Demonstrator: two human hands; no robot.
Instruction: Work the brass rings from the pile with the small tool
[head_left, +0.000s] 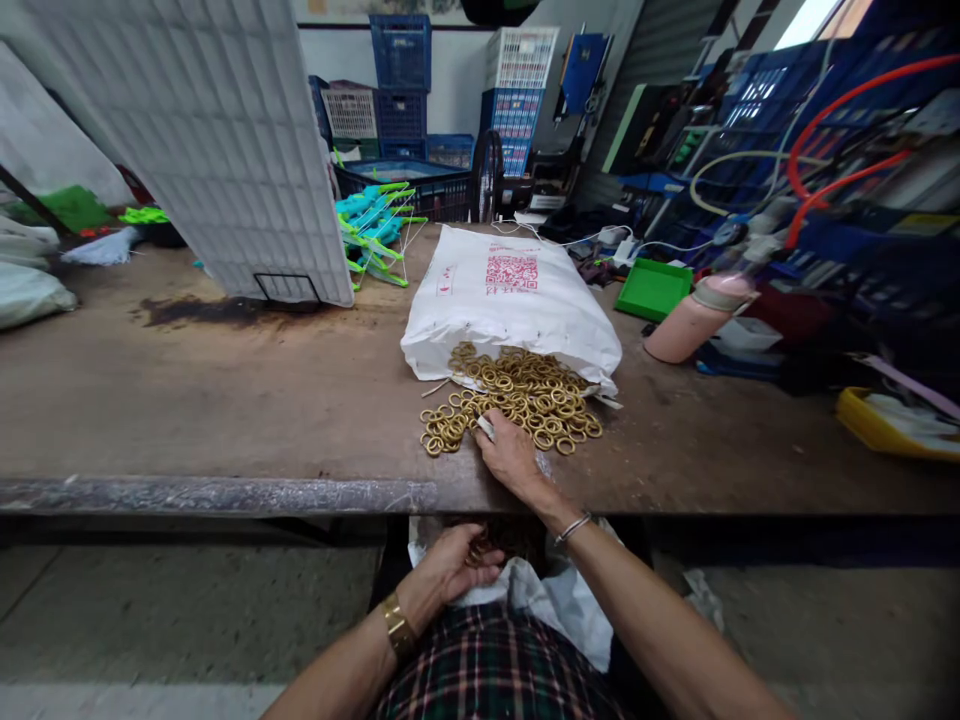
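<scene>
Brass-coloured rings [551, 405] spill in a loose pile from the open mouth of a white sack [450, 300] lying on the table. At the pile's near edge, my right hand [511, 458] has its fingers curled down among the rings; what they pinch is hidden. A whitish band or wrap [486, 428] shows at one of its fingers. Below the table edge, my left hand [454, 562] is cupped palm up around several rings [480, 548]. It is over an open white bag [559, 600] in my lap, whose dark contents are hard to make out.
A ribbed white panel [225, 150] stands on the brown table [225, 400], with bright green and blue plastic pieces [375, 225] behind it. To the right are a green tray [654, 288], a pink bottle [686, 325] and a yellow container [892, 430]. Stacked crates [401, 90] stand behind.
</scene>
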